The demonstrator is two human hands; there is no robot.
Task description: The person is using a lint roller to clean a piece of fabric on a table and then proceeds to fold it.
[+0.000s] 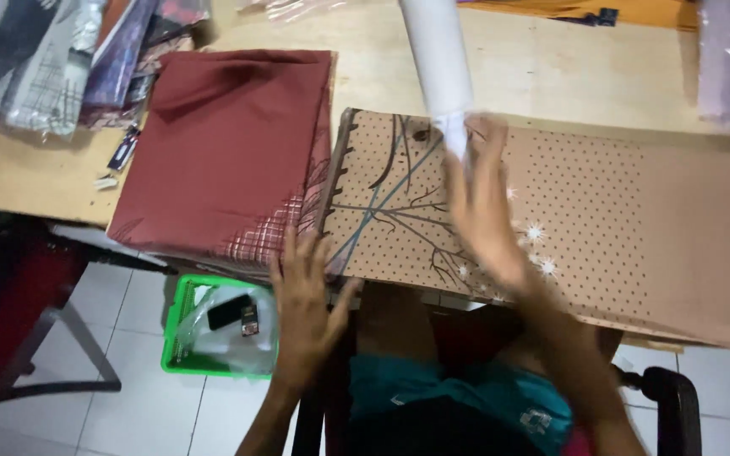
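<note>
Directly under right hand (485, 211): tan cloth (601, 211)

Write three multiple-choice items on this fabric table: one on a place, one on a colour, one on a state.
1. Where is the green plastic basket?
A. on the floor below the table edge
B. on the table
C. on the chair

2. What colour is the folded plain cloth left of the tan dotted cloth with a branch print?
A. blue
B. dark red
C. yellow

3. How is the left hand?
A. clenched in a fist
B. gripping the white roll
C. open, fingers spread at the cloth's near edge

Key: 1 A, it sits on the white tiles; 2 B, maroon all over; 3 C, the fingers are splayed flat.
</note>
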